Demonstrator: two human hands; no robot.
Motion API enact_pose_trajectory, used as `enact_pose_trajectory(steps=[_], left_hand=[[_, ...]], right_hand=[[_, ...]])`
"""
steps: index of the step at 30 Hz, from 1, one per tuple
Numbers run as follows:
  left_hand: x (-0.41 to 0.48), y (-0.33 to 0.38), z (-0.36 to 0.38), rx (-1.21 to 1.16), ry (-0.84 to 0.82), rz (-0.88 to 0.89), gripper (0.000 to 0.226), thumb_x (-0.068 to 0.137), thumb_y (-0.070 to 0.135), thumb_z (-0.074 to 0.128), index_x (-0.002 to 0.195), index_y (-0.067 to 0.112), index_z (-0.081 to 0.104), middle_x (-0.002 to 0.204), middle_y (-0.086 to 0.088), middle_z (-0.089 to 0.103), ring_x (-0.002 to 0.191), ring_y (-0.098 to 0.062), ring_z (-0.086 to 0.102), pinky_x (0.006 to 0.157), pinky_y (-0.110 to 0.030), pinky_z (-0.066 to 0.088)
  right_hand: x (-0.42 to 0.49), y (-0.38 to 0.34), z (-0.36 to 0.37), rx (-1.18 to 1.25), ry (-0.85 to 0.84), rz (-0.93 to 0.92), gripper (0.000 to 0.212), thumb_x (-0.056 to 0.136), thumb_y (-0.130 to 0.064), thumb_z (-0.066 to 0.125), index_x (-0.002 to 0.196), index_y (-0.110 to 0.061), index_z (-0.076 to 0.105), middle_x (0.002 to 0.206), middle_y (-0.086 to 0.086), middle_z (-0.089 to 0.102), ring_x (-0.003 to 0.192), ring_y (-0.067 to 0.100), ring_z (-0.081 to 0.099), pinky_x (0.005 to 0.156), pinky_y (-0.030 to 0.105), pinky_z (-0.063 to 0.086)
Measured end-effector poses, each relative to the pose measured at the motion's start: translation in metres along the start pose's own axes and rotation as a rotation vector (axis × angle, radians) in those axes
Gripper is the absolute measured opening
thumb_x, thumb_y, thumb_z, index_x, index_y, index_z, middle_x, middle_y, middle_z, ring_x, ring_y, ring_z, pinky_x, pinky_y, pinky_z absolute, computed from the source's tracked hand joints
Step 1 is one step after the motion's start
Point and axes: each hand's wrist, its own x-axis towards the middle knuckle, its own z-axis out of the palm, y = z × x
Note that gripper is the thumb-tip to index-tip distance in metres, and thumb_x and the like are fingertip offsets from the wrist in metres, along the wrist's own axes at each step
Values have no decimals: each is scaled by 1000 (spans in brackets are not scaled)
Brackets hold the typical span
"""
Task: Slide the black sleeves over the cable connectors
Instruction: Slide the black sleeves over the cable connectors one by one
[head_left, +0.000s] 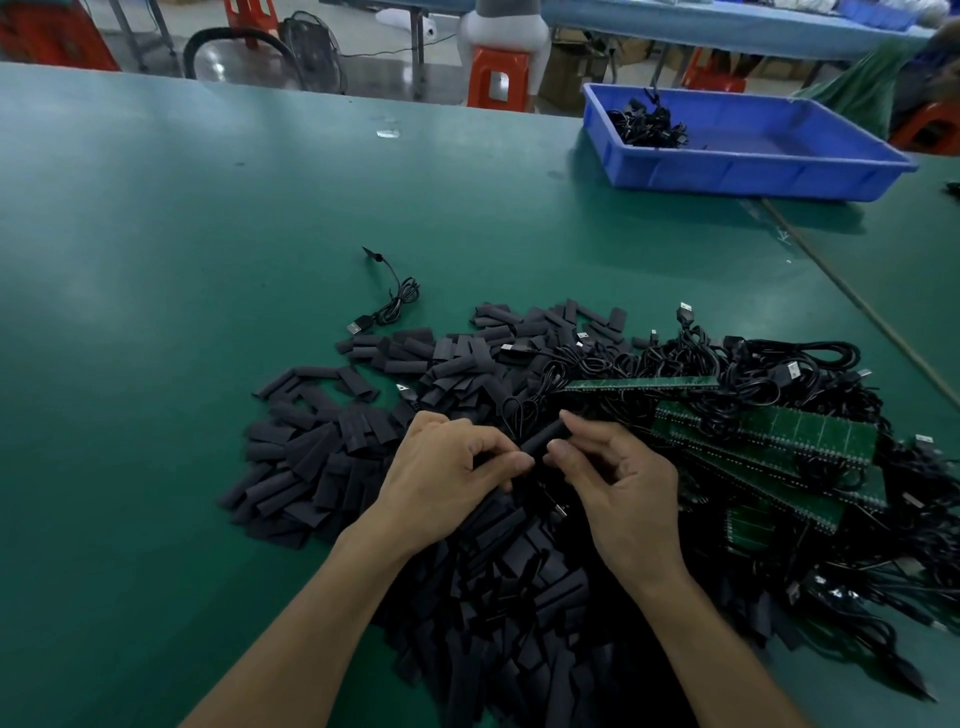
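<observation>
No text, label, brand or number can be read. Pale markings are seen on the green boards (810, 431) and a white tag on a plug (793, 370), both too small to be made out.

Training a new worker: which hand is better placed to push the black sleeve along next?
Probably right: the right hand pinches the black sleeve along its length; the left hand only grips near its lower end.

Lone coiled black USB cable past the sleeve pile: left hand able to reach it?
Probably yes: the coiled black USB cable lies uncovered on the green table, clear of the heap of black sleeves. But the left hand and right hand are pinching one black tube sleeve, so release first.
</observation>
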Motion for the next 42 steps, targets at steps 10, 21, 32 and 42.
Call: enact_pose_trajectory(steps=[10, 21, 32, 42], left_hand=[[1, 3, -8, 6, 19, 67, 8, 92, 47, 66, 89, 39, 69, 79, 24, 65, 83, -3, 55, 95, -27, 33], [28, 3, -54, 64, 355, 6, 54, 103, 57, 30, 83, 14, 57, 73, -1, 62, 63, -19, 54, 56, -29, 42], [134, -36, -93, 38, 214, -629, 66, 101, 5, 38, 159, 5, 7, 151, -26, 31, 139, -43, 33, 114, -54, 33], [113, -6, -61, 124, 177, -146, 43, 91, -3, 54, 131, 10, 63, 133, -9, 63, 125, -19, 55, 113, -39, 40]], right_hand=[[8, -7, -4, 77, -24, 74, 16, 89, -9, 72, 93, -22, 65, 83, 0, 75, 70, 10, 72, 59, 18, 53], [37, -67, -21, -209, -78, -229, 11, 94, -17, 68, 105, -21, 69, 88, -14, 72, 85, 4, 71, 70, 17, 58], [50, -100, -25, -916, -186, -410, 36, 88, -6, 70, 121, -19, 69, 120, -3, 66, 119, 20, 55, 107, 27, 34], [62, -105, -39, -1194, -313, 100, 17, 96, -19, 59, 108, -24, 70, 104, 6, 67, 93, 31, 63, 81, 39, 51]])
